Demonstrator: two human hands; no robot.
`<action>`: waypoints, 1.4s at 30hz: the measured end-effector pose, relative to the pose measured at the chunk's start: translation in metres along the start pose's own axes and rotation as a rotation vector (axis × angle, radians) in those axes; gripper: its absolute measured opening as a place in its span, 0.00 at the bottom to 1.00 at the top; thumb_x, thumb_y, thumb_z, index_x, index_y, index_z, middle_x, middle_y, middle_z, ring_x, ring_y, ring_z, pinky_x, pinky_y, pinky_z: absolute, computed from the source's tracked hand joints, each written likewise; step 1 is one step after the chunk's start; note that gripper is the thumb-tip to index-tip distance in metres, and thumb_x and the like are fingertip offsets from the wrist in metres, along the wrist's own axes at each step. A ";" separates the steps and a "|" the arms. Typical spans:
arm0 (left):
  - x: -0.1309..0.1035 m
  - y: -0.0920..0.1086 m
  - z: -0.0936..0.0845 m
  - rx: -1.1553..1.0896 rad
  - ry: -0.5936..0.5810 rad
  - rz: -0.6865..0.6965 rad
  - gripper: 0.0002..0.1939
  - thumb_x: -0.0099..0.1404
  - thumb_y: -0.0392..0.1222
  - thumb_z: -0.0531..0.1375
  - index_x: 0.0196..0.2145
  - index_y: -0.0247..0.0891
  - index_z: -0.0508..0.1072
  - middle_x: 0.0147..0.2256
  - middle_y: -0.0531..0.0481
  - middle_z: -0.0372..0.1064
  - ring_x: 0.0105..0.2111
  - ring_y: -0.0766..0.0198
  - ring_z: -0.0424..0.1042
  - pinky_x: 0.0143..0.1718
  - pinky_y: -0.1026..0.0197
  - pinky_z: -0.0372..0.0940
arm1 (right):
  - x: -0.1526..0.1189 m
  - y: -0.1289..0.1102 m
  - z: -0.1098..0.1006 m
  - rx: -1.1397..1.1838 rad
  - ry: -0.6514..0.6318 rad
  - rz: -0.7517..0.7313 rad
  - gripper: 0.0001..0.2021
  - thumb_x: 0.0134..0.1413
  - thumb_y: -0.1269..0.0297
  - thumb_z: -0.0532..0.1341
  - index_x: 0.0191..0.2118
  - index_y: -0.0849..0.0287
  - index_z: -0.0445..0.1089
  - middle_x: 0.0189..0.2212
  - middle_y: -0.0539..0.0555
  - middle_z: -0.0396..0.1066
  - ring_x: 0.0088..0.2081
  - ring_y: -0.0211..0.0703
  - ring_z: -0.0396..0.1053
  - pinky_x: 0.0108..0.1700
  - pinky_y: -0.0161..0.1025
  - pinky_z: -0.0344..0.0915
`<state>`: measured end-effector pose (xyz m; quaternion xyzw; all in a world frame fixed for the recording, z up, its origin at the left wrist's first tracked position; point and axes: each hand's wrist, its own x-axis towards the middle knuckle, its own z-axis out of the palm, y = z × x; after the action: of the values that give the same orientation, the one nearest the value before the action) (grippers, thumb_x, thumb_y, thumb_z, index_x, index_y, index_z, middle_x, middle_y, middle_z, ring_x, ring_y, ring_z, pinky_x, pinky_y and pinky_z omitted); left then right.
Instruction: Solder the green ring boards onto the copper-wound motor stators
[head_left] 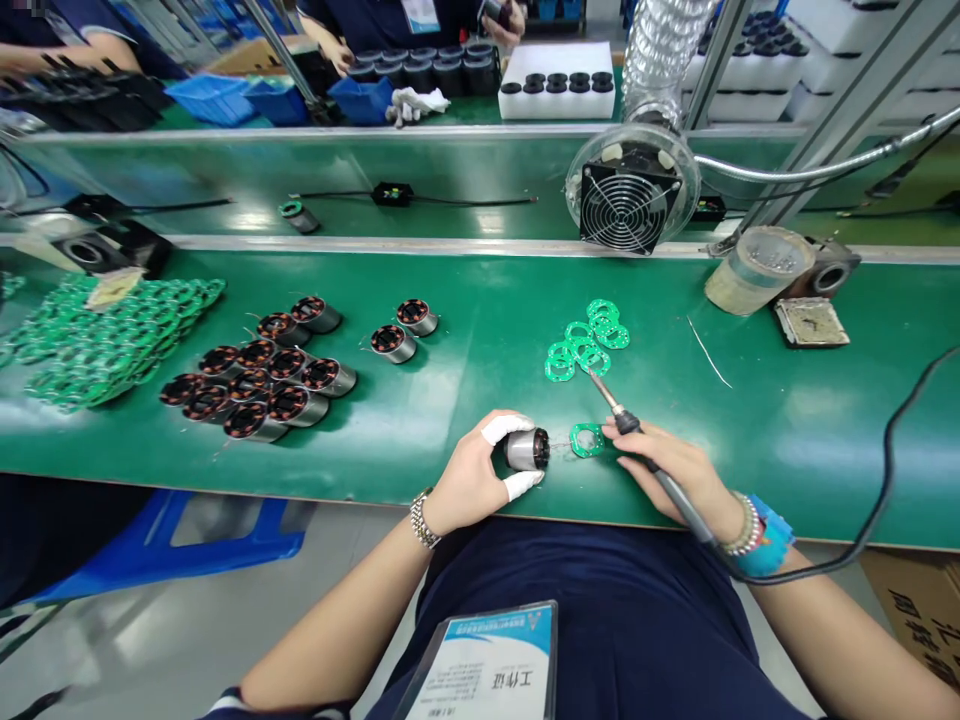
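My left hand [480, 470], with white covers on thumb and forefinger, grips a metal motor stator [523, 450] lying on its side at the bench's front edge. Thin wires run from the stator's right end toward a green ring-shaped circuit board [586, 440]. In my right hand [675, 465] is a soldering iron [628, 420], its tip pointing up and left. Its fingers are close to the board's right edge; whether they touch it I cannot tell. Just beyond the iron's tip lies a small group of green ring boards [589, 340].
Several stators [259, 375] stand at left, beside a heap of green boards [112, 330]. A fan [631, 205] with a duct sits at the back. At right are a plastic cup [759, 270], a sponge tray [812, 323] and solder wire [709, 352]. Co-workers sit across the bench.
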<state>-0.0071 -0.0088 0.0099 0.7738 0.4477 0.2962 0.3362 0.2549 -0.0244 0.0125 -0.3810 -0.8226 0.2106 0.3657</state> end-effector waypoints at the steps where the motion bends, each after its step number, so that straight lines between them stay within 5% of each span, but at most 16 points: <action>1: -0.001 0.001 0.001 -0.034 -0.003 -0.023 0.22 0.51 0.39 0.64 0.44 0.38 0.63 0.43 0.43 0.66 0.44 0.56 0.69 0.47 0.50 0.64 | 0.002 -0.001 0.001 -0.017 -0.011 -0.036 0.13 0.55 0.74 0.55 0.46 0.58 0.66 0.45 0.57 0.71 0.51 0.44 0.67 0.53 0.43 0.66; 6: -0.002 0.009 0.008 -0.202 -0.089 -0.030 0.28 0.53 0.41 0.64 0.51 0.39 0.59 0.47 0.41 0.67 0.46 0.55 0.69 0.48 0.50 0.65 | 0.008 -0.009 -0.001 -0.082 0.078 0.025 0.11 0.56 0.73 0.55 0.44 0.57 0.67 0.42 0.56 0.73 0.45 0.42 0.72 0.48 0.39 0.69; 14: 0.000 0.010 0.009 0.080 -0.114 0.014 0.24 0.53 0.44 0.65 0.47 0.39 0.64 0.48 0.42 0.68 0.54 0.52 0.63 0.58 0.37 0.47 | 0.005 -0.006 0.006 -0.156 0.086 0.060 0.08 0.56 0.73 0.56 0.41 0.57 0.67 0.35 0.55 0.75 0.37 0.41 0.74 0.41 0.36 0.71; 21: -0.005 0.008 0.013 0.090 -0.030 0.050 0.30 0.50 0.44 0.66 0.50 0.39 0.62 0.49 0.40 0.67 0.52 0.51 0.65 0.57 0.39 0.50 | 0.006 -0.020 0.002 -0.091 -0.033 0.109 0.16 0.52 0.69 0.59 0.48 0.57 0.64 0.44 0.58 0.71 0.47 0.46 0.70 0.48 0.42 0.68; 24: -0.008 0.007 0.016 0.087 0.047 0.144 0.29 0.52 0.43 0.65 0.50 0.39 0.61 0.49 0.40 0.66 0.50 0.51 0.65 0.53 0.42 0.57 | 0.009 -0.031 0.004 -0.088 0.040 0.076 0.18 0.50 0.69 0.60 0.49 0.57 0.62 0.45 0.58 0.70 0.51 0.49 0.66 0.51 0.46 0.66; 30: -0.016 0.013 0.023 0.149 0.127 0.212 0.14 0.59 0.38 0.59 0.44 0.40 0.67 0.46 0.42 0.66 0.46 0.56 0.67 0.47 0.50 0.65 | 0.018 -0.037 0.021 -0.114 0.093 -0.007 0.13 0.53 0.75 0.56 0.45 0.55 0.63 0.37 0.56 0.70 0.42 0.46 0.69 0.44 0.46 0.68; 42: -0.018 0.024 0.022 0.107 0.116 0.153 0.11 0.62 0.32 0.55 0.42 0.39 0.69 0.52 0.40 0.64 0.52 0.55 0.64 0.51 0.48 0.65 | 0.021 -0.044 0.027 -0.031 0.018 0.025 0.13 0.53 0.75 0.56 0.45 0.56 0.62 0.34 0.54 0.71 0.36 0.43 0.69 0.40 0.40 0.67</action>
<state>0.0145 -0.0394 0.0127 0.8042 0.4211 0.3410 0.2442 0.2045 -0.0376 0.0320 -0.3989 -0.8177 0.1990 0.3642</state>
